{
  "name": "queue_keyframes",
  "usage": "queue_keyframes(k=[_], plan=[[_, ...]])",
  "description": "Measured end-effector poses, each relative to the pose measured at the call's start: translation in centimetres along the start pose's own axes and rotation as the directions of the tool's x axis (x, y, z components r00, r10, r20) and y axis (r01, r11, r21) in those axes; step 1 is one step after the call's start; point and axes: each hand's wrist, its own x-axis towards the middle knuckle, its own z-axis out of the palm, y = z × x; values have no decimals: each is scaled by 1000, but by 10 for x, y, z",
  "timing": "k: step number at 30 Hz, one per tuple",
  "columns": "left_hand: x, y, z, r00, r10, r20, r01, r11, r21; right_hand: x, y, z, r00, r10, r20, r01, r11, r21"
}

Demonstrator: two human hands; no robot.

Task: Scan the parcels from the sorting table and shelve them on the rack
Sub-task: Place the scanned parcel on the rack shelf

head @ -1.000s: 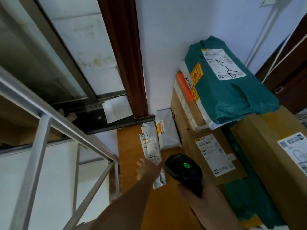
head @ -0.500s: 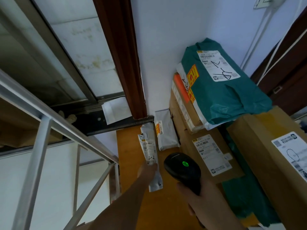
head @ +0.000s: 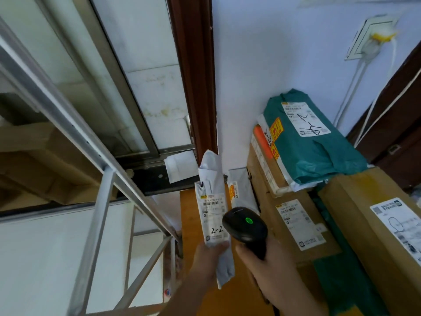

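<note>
My left hand [head: 208,258] grips a long grey mailer bag [head: 211,197] near its lower end and holds it up above the orange sorting table [head: 189,215]. Its white label, marked "2-2", faces me. My right hand [head: 268,265] holds a black barcode scanner [head: 245,226] just right of the label; a green light glows on its head. A second grey mailer [head: 242,190] lies on the table behind.
Brown cartons [head: 293,215] [head: 373,229] are stacked at the right, with a teal bag parcel [head: 314,151] on top. The grey metal rack frame [head: 100,201] stands at the left. A wall, a brown door frame [head: 196,76] and a wall socket [head: 371,37] lie beyond.
My left hand took hold of the grey mailer on the table and lifted it upright toward me. The scanner stayed close beside it.
</note>
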Motion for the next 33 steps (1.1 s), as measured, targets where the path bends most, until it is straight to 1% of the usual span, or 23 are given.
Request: queue_keyframes(k=[1, 2, 4, 6, 10, 13, 15, 20, 24, 26, 29, 31, 33], plan=[[-16, 7, 7, 999, 49, 1, -49, 999, -4, 0, -1, 3, 1000, -21, -17, 21, 1000, -13], [-32, 13, 15, 995, 96, 6, -96, 995, 36, -1, -3, 6, 999, -39, -35, 38, 999, -24], [-56, 19, 26, 978, 209, -8, -203, 957, 209, -3, -7, 12, 996, -60, -62, 58, 998, -31], [-75, 24, 33, 967, 254, 12, -248, 933, 260, -7, -12, 16, 994, -67, -81, 67, 998, -6], [-86, 39, 37, 970, 232, 64, -240, 912, 332, -13, -23, 22, 987, -104, -122, 106, 994, 6], [-88, 44, 38, 974, 222, 42, -220, 885, 410, -15, -26, 26, 980, -122, -157, 124, 992, -1], [-89, 45, 37, 965, 256, 52, -251, 852, 459, -17, -25, 28, 976, -135, -171, 135, 991, -15], [-104, 50, 38, 955, 278, 101, -290, 817, 499, -29, -33, 31, 972, -135, -192, 137, 991, -5], [-120, 54, 41, 958, 278, 73, -281, 854, 438, -38, -39, 34, 977, -73, -200, 79, 997, 22], [-128, 55, 40, 950, 295, 99, -309, 857, 414, -42, -40, 37, 976, -42, -216, 52, 998, 40], [-139, 54, 38, 940, 325, 99, -338, 862, 379, -51, -42, 40, 969, -28, -245, 44, 997, 59], [-138, 52, 34, 953, 293, 82, -302, 882, 362, -57, -43, 42, 965, -23, -260, 41, 997, 63], [-133, 50, 31, 973, 219, 70, -230, 918, 324, -65, -46, 46, 961, -19, -275, 39, 997, 66]])
